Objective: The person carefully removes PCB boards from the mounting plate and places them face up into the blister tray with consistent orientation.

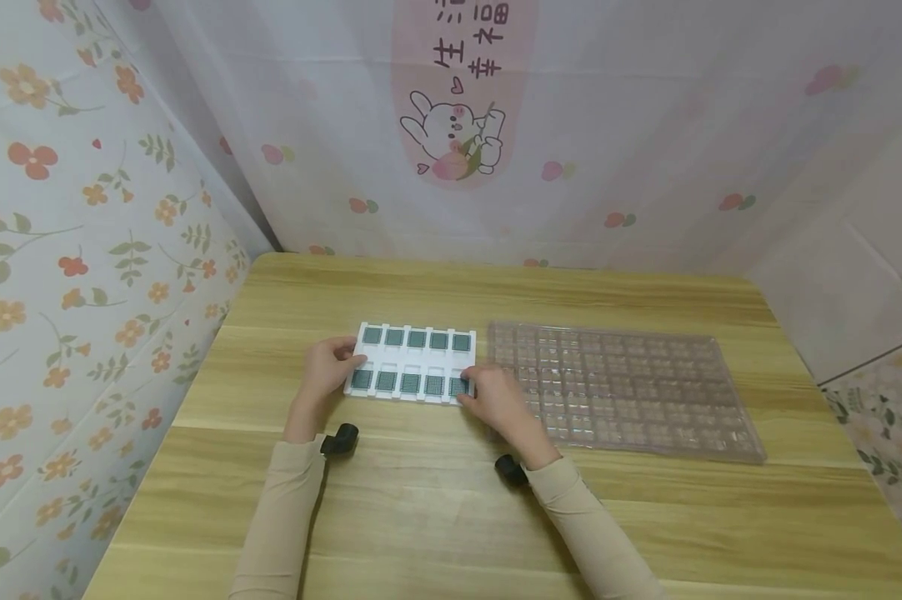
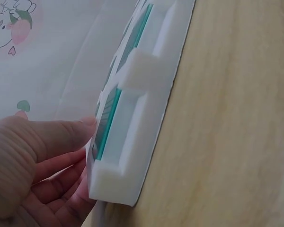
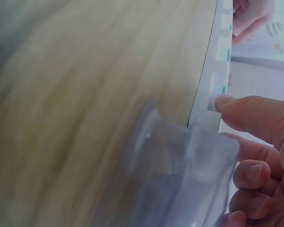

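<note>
A white foam tray (image 1: 421,360) lies flat on the wooden table, left of centre in the head view. Two rows of small square dark-green pieces with a grid pattern (image 1: 417,339) sit in its recesses. My left hand (image 1: 322,371) grips the tray's left end, thumb on the top edge and fingers curled against the side in the left wrist view. At the near right corner, my right hand (image 1: 499,400) pinches the tray with its thumb on top; the other fingers curl beside a clear plastic rim (image 3: 180,161).
Just right of the foam tray lies a large clear plastic tray (image 1: 721,400) with many square compartments; my right hand overlaps its left edge. Black wrist cameras (image 1: 340,440) sit at both cuffs. Printed curtains (image 1: 331,125) hang behind and left of the table (image 1: 421,517).
</note>
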A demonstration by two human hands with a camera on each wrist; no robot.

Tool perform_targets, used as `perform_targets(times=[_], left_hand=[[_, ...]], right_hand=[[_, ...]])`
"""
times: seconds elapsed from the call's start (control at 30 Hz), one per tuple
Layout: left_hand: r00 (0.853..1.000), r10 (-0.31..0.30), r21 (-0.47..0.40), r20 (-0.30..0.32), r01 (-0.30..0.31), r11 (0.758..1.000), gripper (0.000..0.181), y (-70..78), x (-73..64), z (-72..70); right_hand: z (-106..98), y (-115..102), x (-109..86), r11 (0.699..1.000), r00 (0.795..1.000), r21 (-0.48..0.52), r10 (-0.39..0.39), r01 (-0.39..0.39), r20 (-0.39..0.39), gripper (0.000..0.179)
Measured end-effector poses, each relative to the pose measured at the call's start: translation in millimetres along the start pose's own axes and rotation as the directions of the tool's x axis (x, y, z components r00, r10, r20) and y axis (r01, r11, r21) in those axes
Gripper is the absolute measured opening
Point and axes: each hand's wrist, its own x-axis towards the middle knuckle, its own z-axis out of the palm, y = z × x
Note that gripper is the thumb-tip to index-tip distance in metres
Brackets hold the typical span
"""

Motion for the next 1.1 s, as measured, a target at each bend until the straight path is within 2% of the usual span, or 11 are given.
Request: perform_targets(times=[0.33, 0.53, 0.87, 1.1], left_hand=[[1.0, 0.01, -0.052, -0.012, -0.011, 0.999, 0.035, 2.3, -4.2, -0.6], [1.0, -0.03, -0.022, 0.008, 0.03, 0.999, 0.038, 0.5, -1.2, 0.8], [1.0, -0.021, 0.004, -0.001, 0.021, 1.0, 0.038, 1.2, -1.7, 0.5], [1.0, -0.028, 0.024, -0.006, 0.028, 0.999, 0.038, 2.7, -1.5, 0.8]], right_hand=[[1.4, -0.8, 2.0, 1.0, 1.0, 0.016, 0.026, -0.027, 0.013, 0.025], [0.0, -1.0, 2.5, 0.999, 1.0, 0.026, 0.019, -0.02, 0.02, 0.024], [-0.3, -1.0, 5.3, 0.996, 0.996, 0.049, 0.066, -0.069, 0.06, 0.023], [-0.2, -0.7, 6.2, 0.995, 0.995, 0.056, 0.077, -0.08, 0.059, 0.025]])
